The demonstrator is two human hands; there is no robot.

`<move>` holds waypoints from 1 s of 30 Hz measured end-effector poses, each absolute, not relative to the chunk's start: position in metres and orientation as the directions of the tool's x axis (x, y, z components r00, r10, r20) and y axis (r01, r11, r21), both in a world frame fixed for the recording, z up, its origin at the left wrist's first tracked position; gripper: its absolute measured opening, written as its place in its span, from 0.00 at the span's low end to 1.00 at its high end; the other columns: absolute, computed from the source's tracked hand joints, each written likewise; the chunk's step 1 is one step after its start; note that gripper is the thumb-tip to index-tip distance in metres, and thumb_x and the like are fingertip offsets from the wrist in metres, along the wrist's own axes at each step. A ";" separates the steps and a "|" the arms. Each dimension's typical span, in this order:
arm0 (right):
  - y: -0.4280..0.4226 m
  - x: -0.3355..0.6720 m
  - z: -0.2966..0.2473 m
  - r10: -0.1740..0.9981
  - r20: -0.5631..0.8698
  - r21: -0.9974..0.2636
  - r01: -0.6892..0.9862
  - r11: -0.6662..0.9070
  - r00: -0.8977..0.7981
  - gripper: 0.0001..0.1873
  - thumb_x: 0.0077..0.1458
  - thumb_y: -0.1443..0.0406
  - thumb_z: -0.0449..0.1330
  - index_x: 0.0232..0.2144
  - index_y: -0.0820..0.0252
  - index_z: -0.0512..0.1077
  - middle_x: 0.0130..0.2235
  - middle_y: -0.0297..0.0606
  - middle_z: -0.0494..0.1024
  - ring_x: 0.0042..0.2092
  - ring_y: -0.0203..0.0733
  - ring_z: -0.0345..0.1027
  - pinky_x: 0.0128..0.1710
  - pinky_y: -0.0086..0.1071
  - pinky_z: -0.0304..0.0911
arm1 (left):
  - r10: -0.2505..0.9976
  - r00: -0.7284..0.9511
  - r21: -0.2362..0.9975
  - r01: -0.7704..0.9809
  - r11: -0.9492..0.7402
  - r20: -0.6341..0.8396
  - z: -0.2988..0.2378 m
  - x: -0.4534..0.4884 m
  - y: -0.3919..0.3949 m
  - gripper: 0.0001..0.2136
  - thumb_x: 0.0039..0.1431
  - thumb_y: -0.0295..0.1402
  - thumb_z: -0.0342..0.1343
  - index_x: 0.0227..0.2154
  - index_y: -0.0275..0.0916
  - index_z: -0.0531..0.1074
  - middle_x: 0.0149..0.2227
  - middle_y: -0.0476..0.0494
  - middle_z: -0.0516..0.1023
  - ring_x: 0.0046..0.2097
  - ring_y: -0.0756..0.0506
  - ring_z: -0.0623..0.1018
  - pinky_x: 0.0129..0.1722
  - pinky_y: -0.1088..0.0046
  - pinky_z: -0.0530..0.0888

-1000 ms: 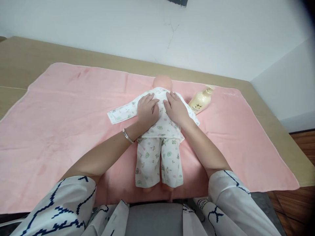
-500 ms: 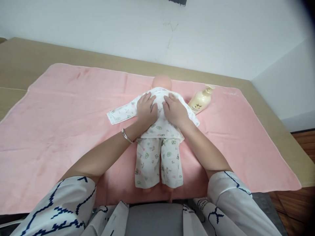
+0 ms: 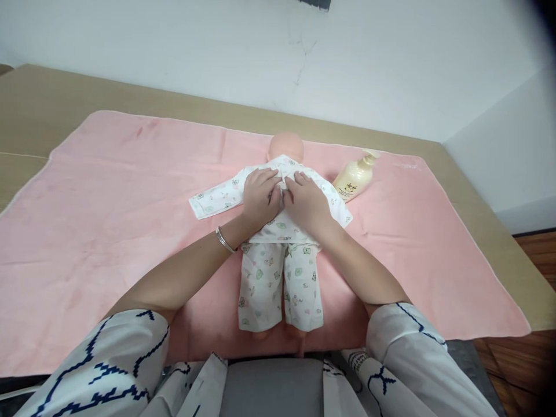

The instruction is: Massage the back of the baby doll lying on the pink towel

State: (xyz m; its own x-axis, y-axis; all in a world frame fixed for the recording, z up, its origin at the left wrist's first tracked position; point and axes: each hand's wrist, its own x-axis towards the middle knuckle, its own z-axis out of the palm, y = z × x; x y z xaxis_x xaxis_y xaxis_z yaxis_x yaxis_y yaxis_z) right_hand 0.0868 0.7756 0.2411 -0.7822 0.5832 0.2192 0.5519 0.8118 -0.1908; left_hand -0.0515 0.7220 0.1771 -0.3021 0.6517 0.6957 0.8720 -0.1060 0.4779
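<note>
Fingers atop the clothed doll

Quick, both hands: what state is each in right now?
Left hand: open, palm down on the white printed top, no object seen in its grasp.
Right hand: open, palm down on the same top, also grasping nothing visible.

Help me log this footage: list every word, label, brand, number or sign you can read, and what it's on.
Nothing can be read.
Pump bottle: small dark lettering under a little picture, too small to read.
Doll's clothes: printed pictures, no readable words.
</note>
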 end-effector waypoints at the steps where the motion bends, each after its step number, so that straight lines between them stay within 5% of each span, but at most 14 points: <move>1: 0.784 0.085 0.239 0.597 0.216 -0.222 0.556 0.801 -0.773 0.23 0.69 0.64 0.47 0.61 0.66 0.67 0.65 0.53 0.62 0.68 0.56 0.51 0.67 0.49 0.48 | 0.659 -0.331 0.498 0.864 -0.077 0.676 0.177 -0.052 0.723 0.16 0.67 0.39 0.43 0.44 0.40 0.75 0.53 0.37 0.77 0.58 0.39 0.72 0.62 0.53 0.64; 9: 0.823 0.081 0.227 0.680 0.184 -0.321 0.611 0.724 -0.709 0.32 0.70 0.53 0.44 0.66 0.70 0.59 0.68 0.55 0.54 0.70 0.57 0.42 0.69 0.53 0.40 | 0.754 -0.428 0.568 0.819 0.088 0.499 0.180 -0.051 0.729 0.26 0.66 0.42 0.43 0.60 0.33 0.66 0.65 0.32 0.63 0.68 0.35 0.60 0.69 0.52 0.53; 15: 0.811 0.081 0.232 0.636 0.348 -0.262 0.580 0.771 -0.689 0.33 0.67 0.59 0.47 0.67 0.74 0.52 0.70 0.56 0.47 0.72 0.54 0.35 0.70 0.53 0.35 | 0.799 -0.411 0.535 0.834 0.135 0.439 0.182 -0.051 0.731 0.30 0.65 0.44 0.44 0.65 0.33 0.61 0.69 0.31 0.56 0.71 0.32 0.50 0.69 0.48 0.46; 21: 0.817 0.078 0.222 0.551 0.289 -0.357 0.446 0.821 -0.783 0.29 0.68 0.60 0.43 0.65 0.70 0.59 0.69 0.52 0.53 0.71 0.51 0.41 0.70 0.51 0.38 | 0.794 -0.411 0.524 0.840 0.139 0.448 0.181 -0.050 0.731 0.29 0.67 0.43 0.40 0.65 0.31 0.61 0.69 0.30 0.55 0.71 0.31 0.50 0.69 0.46 0.45; 27: 0.819 0.080 0.223 0.530 0.428 -0.343 0.411 0.845 -0.732 0.30 0.67 0.60 0.45 0.68 0.62 0.53 0.72 0.45 0.44 0.73 0.49 0.30 0.70 0.55 0.36 | 0.773 -0.416 0.551 0.828 0.104 0.479 0.179 -0.052 0.730 0.29 0.68 0.46 0.38 0.64 0.34 0.62 0.69 0.34 0.57 0.72 0.32 0.49 0.69 0.47 0.45; 30: 0.818 0.078 0.221 0.496 0.335 -0.332 0.392 0.858 -0.801 0.27 0.68 0.60 0.44 0.66 0.64 0.58 0.70 0.47 0.50 0.72 0.52 0.35 0.69 0.55 0.37 | 0.768 -0.426 0.559 0.822 0.109 0.478 0.179 -0.052 0.730 0.28 0.67 0.45 0.39 0.64 0.33 0.62 0.68 0.34 0.58 0.72 0.32 0.49 0.69 0.47 0.45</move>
